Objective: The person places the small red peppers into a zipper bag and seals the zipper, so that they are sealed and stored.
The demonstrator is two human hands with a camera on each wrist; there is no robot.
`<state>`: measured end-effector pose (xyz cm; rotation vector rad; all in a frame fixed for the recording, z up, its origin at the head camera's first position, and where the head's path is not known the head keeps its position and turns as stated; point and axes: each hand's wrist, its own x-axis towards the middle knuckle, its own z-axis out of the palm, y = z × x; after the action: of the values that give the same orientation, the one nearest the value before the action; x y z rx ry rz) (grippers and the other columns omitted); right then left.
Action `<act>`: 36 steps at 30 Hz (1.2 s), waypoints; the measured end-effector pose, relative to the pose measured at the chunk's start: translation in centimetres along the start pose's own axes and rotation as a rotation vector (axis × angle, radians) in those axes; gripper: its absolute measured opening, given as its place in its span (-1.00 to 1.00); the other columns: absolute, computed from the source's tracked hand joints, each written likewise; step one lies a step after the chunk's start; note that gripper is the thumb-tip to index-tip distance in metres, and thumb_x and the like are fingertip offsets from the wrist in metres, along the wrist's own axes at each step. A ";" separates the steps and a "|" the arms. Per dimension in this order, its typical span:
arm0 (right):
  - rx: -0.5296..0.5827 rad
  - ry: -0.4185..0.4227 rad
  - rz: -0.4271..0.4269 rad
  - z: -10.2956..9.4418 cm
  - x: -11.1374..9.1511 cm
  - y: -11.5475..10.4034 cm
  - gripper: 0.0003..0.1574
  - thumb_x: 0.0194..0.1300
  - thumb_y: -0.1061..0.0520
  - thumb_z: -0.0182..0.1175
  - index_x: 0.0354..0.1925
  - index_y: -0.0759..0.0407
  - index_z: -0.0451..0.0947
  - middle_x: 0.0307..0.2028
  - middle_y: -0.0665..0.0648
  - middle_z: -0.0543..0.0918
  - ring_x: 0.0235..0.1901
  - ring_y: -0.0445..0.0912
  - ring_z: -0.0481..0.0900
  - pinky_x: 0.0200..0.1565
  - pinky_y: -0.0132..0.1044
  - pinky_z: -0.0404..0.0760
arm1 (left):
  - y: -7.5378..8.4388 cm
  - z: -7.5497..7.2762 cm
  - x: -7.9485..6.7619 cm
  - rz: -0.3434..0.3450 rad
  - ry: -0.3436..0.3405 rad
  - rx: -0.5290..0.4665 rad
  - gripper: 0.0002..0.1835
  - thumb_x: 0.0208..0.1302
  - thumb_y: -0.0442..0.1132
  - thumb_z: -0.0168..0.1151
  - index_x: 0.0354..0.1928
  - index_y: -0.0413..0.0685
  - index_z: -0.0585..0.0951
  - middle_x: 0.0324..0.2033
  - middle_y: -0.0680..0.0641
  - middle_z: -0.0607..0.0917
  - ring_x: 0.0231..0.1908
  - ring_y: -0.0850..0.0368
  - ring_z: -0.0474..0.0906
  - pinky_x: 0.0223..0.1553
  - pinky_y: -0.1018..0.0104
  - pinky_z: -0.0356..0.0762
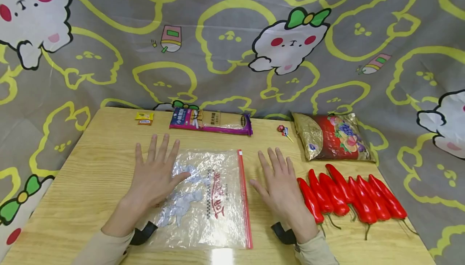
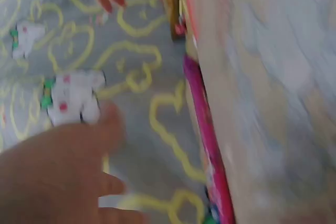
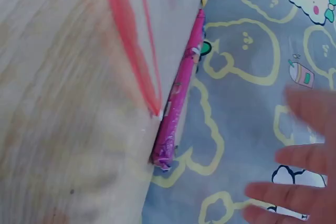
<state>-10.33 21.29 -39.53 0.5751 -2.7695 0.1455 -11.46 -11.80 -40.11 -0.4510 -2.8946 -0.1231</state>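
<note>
A clear zip bag (image 1: 225,200) with a red slider edge and printed grey and red figures lies flat on the wooden table. Over its left part my left hand (image 1: 154,176) is spread with straight fingers, holding nothing; the head view does not settle whether it touches the bag. Right of the bag, my right hand (image 1: 281,186) is likewise spread and holds nothing. Several red chili peppers (image 1: 354,196) with dark stems lie in a row just right of that hand. In both wrist views, the fingers are extended and blurred, with the bag (image 2: 278,77) beside them.
Along the back of the table lie two small wrapped candies (image 1: 144,118), a purple pasta packet (image 1: 210,120), a lollipop (image 1: 285,132) and a large gold and red bag (image 1: 334,137). A grey patterned cloth (image 1: 232,55) hangs behind the table (image 1: 98,156) and at its sides.
</note>
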 end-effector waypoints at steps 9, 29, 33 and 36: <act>0.073 0.292 -0.020 -0.9 -0.1 0.2 -0.90 0.11 0.13 0.15 -0.39 0.10 0.59 -0.61 -0.06 0.52 -0.67 -0.19 0.40 -0.64 -0.32 0.38 | 8.3 -0.5 3.9 0.183 -0.233 -0.294 -0.71 0.27 0.00 0.05 -0.50 -0.01 0.49 -0.65 0.06 0.47 -0.64 0.17 0.39 -0.67 0.33 0.37; 0.113 0.299 -0.072 -1.1 0.0 -0.5 -0.88 0.09 0.17 0.14 -0.37 0.09 0.61 -0.63 -0.11 0.52 -0.68 -0.26 0.39 -0.65 -0.39 0.37 | 15.6 3.5 5.9 0.105 -0.505 -0.270 -0.69 0.10 -0.08 0.12 -0.75 0.02 0.45 -0.66 -0.01 0.52 -0.68 0.13 0.41 -0.70 0.24 0.36; 0.211 0.263 -0.112 -0.9 0.0 -1.1 -0.87 0.07 0.21 0.17 -0.35 0.09 0.60 -0.54 -0.11 0.56 -0.60 -0.29 0.45 -0.59 -0.42 0.41 | 14.5 3.1 5.6 0.077 -0.459 -0.382 -0.70 0.08 -0.18 0.08 -0.77 0.02 0.40 -0.73 0.00 0.47 -0.75 0.17 0.37 -0.73 0.30 0.34; 0.333 0.171 -0.208 -0.6 0.0 -1.8 -0.81 0.07 0.25 0.20 -0.27 0.11 0.59 -0.35 -0.05 0.62 -0.37 -0.24 0.55 -0.34 -0.37 0.52 | 13.1 2.4 4.9 0.055 -0.388 -0.530 -0.68 0.08 -0.22 0.05 -0.79 0.04 0.35 -0.83 0.07 0.38 -0.84 0.24 0.28 -0.77 0.35 0.29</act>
<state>-9.44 19.74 -38.88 0.8838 -2.5146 0.5867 -12.40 2.29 -40.70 -0.7062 -3.1974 -0.9000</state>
